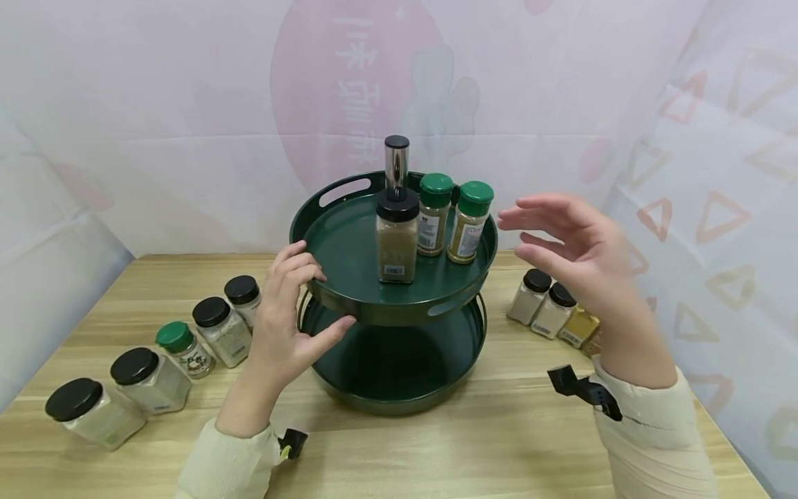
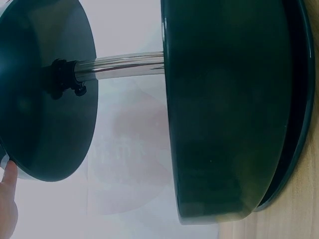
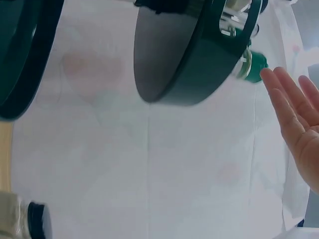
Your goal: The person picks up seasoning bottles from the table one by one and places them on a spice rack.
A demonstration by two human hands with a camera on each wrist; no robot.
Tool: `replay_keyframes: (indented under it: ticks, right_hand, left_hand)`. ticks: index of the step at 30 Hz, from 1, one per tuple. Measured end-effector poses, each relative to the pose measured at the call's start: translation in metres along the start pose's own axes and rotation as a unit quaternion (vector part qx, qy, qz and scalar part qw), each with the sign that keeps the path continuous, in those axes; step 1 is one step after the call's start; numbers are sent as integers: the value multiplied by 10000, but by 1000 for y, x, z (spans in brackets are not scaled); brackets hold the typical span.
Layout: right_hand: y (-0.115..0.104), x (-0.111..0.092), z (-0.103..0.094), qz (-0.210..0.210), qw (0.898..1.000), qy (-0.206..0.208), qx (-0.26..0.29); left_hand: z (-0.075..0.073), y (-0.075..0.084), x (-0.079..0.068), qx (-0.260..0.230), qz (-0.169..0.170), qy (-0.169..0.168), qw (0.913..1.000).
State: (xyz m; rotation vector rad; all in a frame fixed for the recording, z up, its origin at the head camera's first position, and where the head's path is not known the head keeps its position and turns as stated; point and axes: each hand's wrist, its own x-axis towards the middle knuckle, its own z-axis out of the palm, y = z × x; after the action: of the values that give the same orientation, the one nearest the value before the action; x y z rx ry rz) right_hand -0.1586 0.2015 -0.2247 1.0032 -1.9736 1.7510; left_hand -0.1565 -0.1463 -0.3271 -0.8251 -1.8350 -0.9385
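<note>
A dark green two-tier round rack stands on the table, its upper tray [image 1: 339,239] above its lower tray [image 1: 399,405], with a shiny post [image 1: 397,166] rising through it. My left hand [image 1: 289,305] holds the upper tray's left rim, fingers over the edge and thumb low on the outside. On that tray stand a black-capped jar [image 1: 397,246] of tan powder and two green-capped spice bottles [image 1: 431,225], [image 1: 467,232]. My right hand [image 1: 576,253] hovers right of the nearer green-capped bottle, fingers extended, thumb apart, holding nothing. In the right wrist view its fingertips appear close to a green cap [image 3: 257,67].
Left on the wooden table [image 1: 499,443] is a slanting row of several jars, black-capped ones [image 1: 156,384] plus one green-capped bottle [image 1: 190,353]. Farther right, several smaller jars [image 1: 530,298] stand partly behind my right forearm. A printed white cloth [image 1: 212,187] hangs behind the table.
</note>
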Motion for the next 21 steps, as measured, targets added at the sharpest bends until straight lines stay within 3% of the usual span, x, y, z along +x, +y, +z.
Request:
replay_keyframes:
  ticks: [7,21]
  right_hand:
    - [12,-20,-27,-321,9981,278,443]
    - [28,-62,-73,13,9913,1188,576]
  left_hand:
    - [0,0,-1,6,-24,0,10000]
    - [1,-1,-1,35,12,-10,10000]
